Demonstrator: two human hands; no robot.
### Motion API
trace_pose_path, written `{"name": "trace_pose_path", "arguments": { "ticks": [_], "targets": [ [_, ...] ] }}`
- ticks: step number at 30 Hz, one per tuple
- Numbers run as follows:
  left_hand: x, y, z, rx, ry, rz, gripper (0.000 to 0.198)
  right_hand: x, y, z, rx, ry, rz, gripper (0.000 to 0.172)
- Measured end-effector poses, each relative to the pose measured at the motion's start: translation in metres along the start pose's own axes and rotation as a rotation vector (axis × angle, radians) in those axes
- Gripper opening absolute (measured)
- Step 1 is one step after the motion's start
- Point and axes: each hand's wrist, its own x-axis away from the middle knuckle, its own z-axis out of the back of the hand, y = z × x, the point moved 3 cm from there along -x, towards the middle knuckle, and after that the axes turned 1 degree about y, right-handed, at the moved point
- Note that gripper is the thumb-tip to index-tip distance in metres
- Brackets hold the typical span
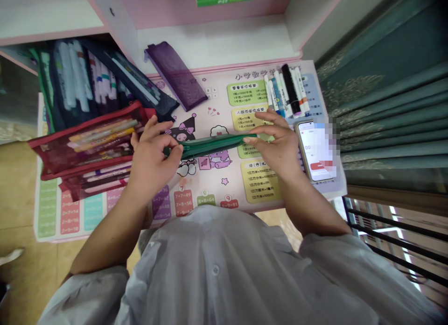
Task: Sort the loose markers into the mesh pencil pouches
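Observation:
A long green zip pencil pouch (213,144) is held edge-up over the printed pink desk mat (196,194). My left hand (154,159) pinches its left end with thumb and fingers closed. At the right end, my right hand (278,143) grips the pouch between thumb and forefinger, the other fingers spread. Several marker pens (285,91) lie side by side on the mat just beyond my right hand.
Red mesh pouches (87,147) full of pens lie at the left, dark ones (91,82) behind them. A purple pouch (177,75) lies at the back. A phone (317,150) rests at the mat's right edge. Green curtain (392,96) hangs at right.

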Motion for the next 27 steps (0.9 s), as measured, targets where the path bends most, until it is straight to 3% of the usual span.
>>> {"name": "trace_pose_path", "arguments": {
  "ticks": [27],
  "targets": [
    [0.0024, -0.0096, 0.0100, 0.032, 0.046, 0.044, 0.022, -0.0016, 0.0081, 0.0027, -0.011, 0.048, 0.004, 0.015]
  ]
}}
